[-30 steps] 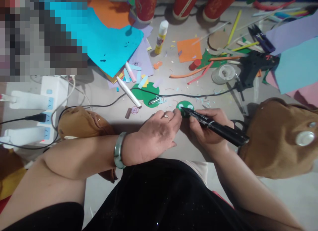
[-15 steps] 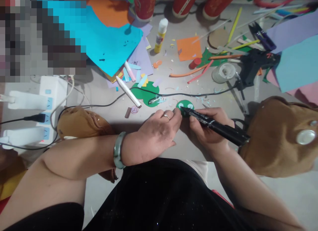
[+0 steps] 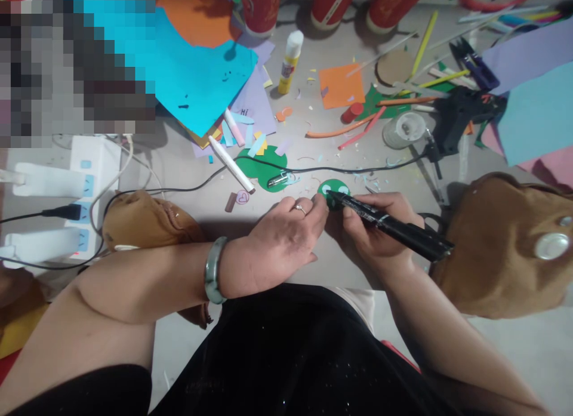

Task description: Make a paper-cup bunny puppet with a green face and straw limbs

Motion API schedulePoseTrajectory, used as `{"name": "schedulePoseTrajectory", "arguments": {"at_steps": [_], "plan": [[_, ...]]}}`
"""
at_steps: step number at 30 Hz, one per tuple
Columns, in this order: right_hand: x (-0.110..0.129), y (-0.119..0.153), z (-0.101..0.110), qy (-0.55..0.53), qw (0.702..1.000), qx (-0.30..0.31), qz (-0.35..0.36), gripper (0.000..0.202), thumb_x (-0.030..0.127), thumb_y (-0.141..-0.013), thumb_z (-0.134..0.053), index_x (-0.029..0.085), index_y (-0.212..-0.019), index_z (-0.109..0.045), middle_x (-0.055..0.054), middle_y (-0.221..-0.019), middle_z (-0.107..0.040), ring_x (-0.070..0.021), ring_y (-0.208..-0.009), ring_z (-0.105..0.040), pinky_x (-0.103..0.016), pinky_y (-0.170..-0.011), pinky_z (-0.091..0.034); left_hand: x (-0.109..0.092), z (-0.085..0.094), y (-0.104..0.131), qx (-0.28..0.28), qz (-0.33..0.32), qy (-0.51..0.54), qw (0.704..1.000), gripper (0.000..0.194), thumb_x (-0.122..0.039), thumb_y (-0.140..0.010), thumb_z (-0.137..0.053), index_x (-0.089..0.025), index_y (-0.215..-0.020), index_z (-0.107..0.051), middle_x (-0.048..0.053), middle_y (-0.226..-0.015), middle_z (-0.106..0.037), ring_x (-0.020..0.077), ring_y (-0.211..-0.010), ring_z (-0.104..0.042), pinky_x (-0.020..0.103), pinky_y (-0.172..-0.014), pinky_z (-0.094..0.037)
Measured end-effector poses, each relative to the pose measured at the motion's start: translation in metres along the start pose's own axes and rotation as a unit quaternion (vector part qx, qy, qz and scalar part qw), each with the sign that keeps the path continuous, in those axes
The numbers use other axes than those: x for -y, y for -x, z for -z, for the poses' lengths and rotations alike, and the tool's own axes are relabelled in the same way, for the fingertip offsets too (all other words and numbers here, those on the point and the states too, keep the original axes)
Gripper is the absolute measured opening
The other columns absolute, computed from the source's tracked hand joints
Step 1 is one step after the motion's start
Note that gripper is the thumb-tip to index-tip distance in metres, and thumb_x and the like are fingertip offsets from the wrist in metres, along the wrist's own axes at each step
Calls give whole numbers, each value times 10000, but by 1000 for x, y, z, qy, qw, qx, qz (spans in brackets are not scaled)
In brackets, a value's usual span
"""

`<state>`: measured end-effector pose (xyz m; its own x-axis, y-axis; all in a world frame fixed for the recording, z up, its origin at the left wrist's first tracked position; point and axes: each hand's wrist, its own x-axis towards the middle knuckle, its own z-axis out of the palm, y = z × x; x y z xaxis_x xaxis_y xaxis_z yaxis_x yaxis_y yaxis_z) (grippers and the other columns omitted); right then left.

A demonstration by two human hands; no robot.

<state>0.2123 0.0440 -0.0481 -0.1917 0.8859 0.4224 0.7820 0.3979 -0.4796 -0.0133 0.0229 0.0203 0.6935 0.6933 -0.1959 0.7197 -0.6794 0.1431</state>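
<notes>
My right hand point(image 3: 385, 228) grips a thick black marker pen point(image 3: 403, 234), its tip against the left white eye of a small green paper cutout point(image 3: 339, 186). Two white eye shapes sit on that cutout. My left hand point(image 3: 290, 237) has its fingers together, their tips on the cutout's lower left edge; the thumb side is partly hidden. Left of the cutout lies a larger green paper shape point(image 3: 273, 165) with a metal clip point(image 3: 277, 180) on it. Near it are a white marker point(image 3: 230, 164), a dark pen cap point(image 3: 230, 202) and a round lilac piece with a heart point(image 3: 242, 197).
A black cable point(image 3: 340, 170) crosses the table to a glue gun point(image 3: 465, 117). A power strip point(image 3: 89, 195) is at left, brown bags point(image 3: 505, 249) at both sides. Farther back are a glue stick point(image 3: 290, 62), red cups point(image 3: 262, 10), scissors point(image 3: 474, 64) and coloured paper.
The marker tip has shifted slightly over the left eye, and my right hand moved a little right with it. My left hand stays in place.
</notes>
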Motion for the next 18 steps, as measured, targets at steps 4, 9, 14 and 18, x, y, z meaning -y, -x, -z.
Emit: {"name": "schedulePoseTrajectory", "arguments": {"at_steps": [4,9,14,18], "plan": [[1,-1,1,3,1000,11,-6,351,584,-969,-700,237,-981,-747,-67,-824,-786,-228,-670,-743,-343,-622,-595,0,0,0,0,2,-3,1000,705,-398,-1080,-682,31,-1616,-521,284,-1650,-570,308,-1234,-627,406,-984,-465],[2,-2,1,1,1000,8,6,317,544,-960,-711,229,-964,-741,-56,-802,-782,-211,-636,-729,-323,-600,-575,0,-4,0,-12,1,-8,1000,711,-404,-1082,-681,43,-1611,-522,280,-1640,-579,300,-1208,-624,401,-972,-458],[0,0,0,-1,1000,-1,5,341,568,-949,-707,229,-938,-739,-53,-773,-766,-208,-617,-711,-321,-585,-560,0,-4,0,-13,1,-3,1000,693,-403,-1086,-679,32,-1605,-535,268,-1641,-590,293,-1202,-627,383,-968,-448],[-2,2,0,10,1000,19,-20,370,604,-944,-704,236,-960,-742,-59,-788,-760,-227,-649,-718,-346,-612,-588,1,-3,0,-11,2,-2,1000,689,-399,-1089,-675,28,-1610,-530,264,-1644,-588,290,-1214,-627,380,-974,-450]]}}
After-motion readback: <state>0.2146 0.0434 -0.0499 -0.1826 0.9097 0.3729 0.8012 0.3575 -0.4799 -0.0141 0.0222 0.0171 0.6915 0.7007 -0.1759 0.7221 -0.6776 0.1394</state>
